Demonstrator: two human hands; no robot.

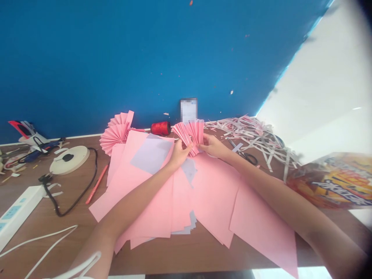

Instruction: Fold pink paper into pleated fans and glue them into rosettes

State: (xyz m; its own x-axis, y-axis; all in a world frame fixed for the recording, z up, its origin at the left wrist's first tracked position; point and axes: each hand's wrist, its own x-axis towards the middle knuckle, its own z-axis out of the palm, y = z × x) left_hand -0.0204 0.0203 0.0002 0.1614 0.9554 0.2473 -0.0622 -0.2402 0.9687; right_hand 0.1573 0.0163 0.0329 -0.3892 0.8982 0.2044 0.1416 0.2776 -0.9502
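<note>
Pink sheets (pixel 209 201) spread to the surface's near edge (pixel 186 257); left hand (pixel 180 154) and right hand (pixel 212 146) pinch a pleated paper fan (pixel 188 133), keeping its folds gathered.

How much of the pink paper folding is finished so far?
Done: pleated pink paper fans sit at the far end of the pile. In hand: the left hand and right hand hold pleated pink paper. Left: many flat pink sheets lie unfolded.
</note>
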